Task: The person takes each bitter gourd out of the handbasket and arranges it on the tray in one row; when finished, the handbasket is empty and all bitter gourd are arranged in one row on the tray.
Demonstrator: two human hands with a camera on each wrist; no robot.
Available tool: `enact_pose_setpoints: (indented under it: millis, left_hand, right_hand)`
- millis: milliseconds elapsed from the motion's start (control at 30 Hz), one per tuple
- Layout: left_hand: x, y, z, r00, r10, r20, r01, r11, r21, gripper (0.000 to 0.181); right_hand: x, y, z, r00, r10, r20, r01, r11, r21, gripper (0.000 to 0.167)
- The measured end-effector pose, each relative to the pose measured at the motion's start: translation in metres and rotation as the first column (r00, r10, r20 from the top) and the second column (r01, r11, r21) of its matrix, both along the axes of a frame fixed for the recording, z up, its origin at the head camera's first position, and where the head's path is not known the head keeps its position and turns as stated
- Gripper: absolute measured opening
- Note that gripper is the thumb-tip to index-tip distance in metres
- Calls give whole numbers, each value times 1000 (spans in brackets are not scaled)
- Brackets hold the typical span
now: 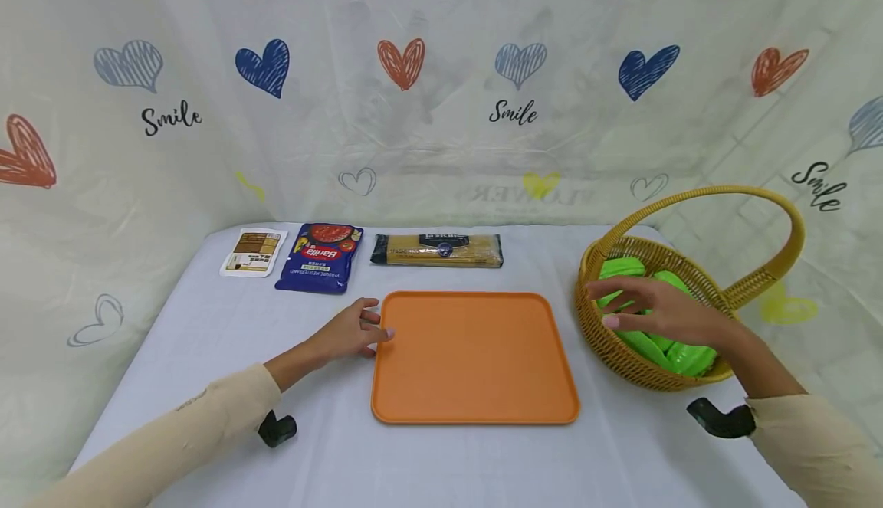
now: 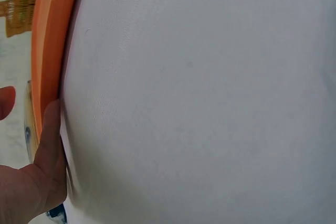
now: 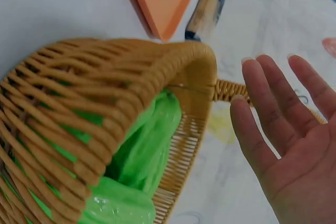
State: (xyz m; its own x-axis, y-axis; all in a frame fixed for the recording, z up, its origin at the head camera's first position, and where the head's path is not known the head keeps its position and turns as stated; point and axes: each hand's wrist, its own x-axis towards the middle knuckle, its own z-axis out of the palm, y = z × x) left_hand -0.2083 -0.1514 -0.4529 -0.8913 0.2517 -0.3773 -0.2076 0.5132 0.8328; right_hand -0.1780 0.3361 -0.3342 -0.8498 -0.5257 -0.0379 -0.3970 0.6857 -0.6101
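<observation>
An orange tray (image 1: 476, 358) lies flat at the middle of the white-covered table. My left hand (image 1: 348, 332) is at its left edge, thumb over the rim. In the left wrist view, a straight finger (image 2: 50, 135) touches the tray's outer side (image 2: 48, 40), and the thumb tip stands apart from it. Over the wicker basket (image 1: 607, 355) on the right hangs my right hand (image 1: 658, 312), fingers extended and holding nothing. Glossy bright green things (image 1: 638, 345) lie inside the basket; their kind is unclear. The right wrist view shows the spread fingers (image 3: 270, 108) beyond the basket's rim.
Along the back of the table lie a small white-and-brown packet (image 1: 254, 253), a blue Barilla pouch (image 1: 320, 259) and a pack of spaghetti (image 1: 438, 250). The basket's tall handle (image 1: 786, 224) arches up behind my right hand. A heart-printed curtain (image 1: 441, 140) stands behind the table.
</observation>
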Motion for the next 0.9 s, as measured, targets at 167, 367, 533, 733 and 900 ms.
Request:
enact_pose_setpoints:
  millis: [167, 367, 533, 733, 900]
  left_hand:
    - [-2, 3, 0, 1000, 21, 13, -21, 1000, 14, 72]
    - [-2, 7, 2, 999, 43, 25, -44, 999, 21, 67]
    - [-2, 8, 3, 998, 51, 25, -51, 999, -8, 65]
    - [-3, 9, 3, 997, 59, 41, -58, 998, -23, 65]
    - [-5, 10, 3, 997, 69, 43, -68, 997, -26, 66]
  right_hand:
    - [-8, 13, 1, 998, -5, 62, 6, 1000, -7, 44]
    - [-19, 29, 2, 995, -20, 98, 16, 999, 42, 48]
    - [-28, 38, 4, 986, -40, 159, 23, 995, 102, 50]
    - [-38, 45, 2, 964, -59, 261, 22, 990, 142, 49]
    - [-49, 49, -4, 941, -58, 334, -9, 981, 196, 49]
